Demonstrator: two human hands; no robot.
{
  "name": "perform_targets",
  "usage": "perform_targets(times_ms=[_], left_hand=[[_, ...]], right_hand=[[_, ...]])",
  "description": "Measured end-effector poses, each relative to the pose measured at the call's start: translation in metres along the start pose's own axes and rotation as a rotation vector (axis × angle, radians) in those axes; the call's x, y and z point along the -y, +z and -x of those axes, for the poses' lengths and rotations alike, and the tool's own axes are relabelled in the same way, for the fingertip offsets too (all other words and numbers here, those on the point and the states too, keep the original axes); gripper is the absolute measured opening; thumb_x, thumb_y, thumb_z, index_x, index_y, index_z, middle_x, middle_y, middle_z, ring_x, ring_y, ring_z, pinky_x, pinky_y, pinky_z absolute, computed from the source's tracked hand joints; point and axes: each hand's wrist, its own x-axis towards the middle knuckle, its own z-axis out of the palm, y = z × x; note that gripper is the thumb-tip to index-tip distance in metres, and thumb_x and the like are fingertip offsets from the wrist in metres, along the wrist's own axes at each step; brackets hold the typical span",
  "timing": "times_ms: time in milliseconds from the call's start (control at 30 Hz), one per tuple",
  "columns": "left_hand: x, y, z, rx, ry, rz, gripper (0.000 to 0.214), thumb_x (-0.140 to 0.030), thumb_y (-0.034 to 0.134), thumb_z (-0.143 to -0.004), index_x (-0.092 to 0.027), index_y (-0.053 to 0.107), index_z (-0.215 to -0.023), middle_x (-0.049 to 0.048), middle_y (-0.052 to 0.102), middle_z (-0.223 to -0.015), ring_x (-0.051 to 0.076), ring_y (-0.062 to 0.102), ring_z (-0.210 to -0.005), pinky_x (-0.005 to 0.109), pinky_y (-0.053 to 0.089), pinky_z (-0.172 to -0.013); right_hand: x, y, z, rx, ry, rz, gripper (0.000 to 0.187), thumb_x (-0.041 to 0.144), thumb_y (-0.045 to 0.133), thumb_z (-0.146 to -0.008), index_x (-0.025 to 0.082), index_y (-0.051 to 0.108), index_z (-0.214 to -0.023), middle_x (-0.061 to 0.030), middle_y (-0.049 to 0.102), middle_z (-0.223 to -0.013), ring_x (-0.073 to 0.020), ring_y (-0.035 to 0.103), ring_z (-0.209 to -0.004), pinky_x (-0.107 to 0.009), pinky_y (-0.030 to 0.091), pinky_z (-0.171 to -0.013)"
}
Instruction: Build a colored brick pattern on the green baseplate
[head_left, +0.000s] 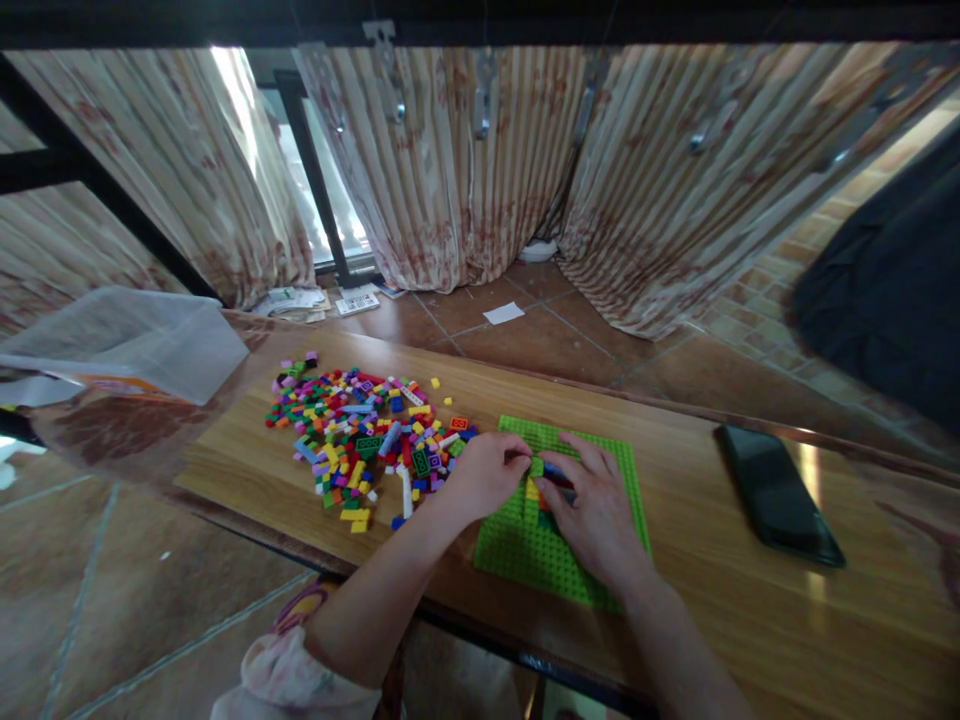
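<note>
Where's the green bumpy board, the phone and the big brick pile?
Green board (519, 556), head view: bare studs on its near part.
Dark phone (778, 495), head view: middle of its upper face.
Brick pile (368, 447), head view: a dark green brick in its middle.

Toward seven o'clock, the left arm wears a pale sleeve (300, 672), a washed-out pinkish white with a faint, scattered pattern in soft pink and grey-green, its cloth loose, puffed and bunched into rounded folds around the elbow, where the edge looks gathered. Below that edge the left forearm (382, 590) is bare and slim, narrowing to a small wrist and a bare left hand (484, 475) with slender fingers. Toward five o'clock, the right forearm (667, 635) is likewise bare up to the picture's edge, its bare right hand (592, 505) long-fingered.
</note>
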Motion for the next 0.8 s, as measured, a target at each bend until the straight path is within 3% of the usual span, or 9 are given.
perform_targets(times_ms=[367,800], left_hand=[[-0.0019,0.0013,-0.0008,-0.004,0.031,-0.066,0.027,-0.018,0.048,-0.086,-0.016,0.075,-0.090,0.0045,0.073,-0.082,0.016,0.063,-0.071,0.025,0.047,-0.070],[-0.0025,0.0019,-0.0007,-0.005,0.043,-0.086,0.027,-0.022,0.048,-0.087,-0.016,0.075,-0.086,0.0050,0.072,-0.077,0.016,0.060,-0.066,0.026,0.043,-0.064]], right_hand=[[-0.0017,-0.0027,0.0002,-0.012,0.020,-0.031,0.031,0.038,0.056,-0.086,0.023,0.070,-0.110,-0.0123,0.056,-0.129,-0.0314,0.050,-0.118,-0.054,0.043,-0.098],[-0.0015,-0.0001,-0.0008,-0.078,0.042,-0.096,0.026,0.036,0.053,-0.090,0.027,0.076,-0.097,-0.0100,0.063,-0.123,-0.0290,0.054,-0.110,-0.053,0.045,-0.095]])
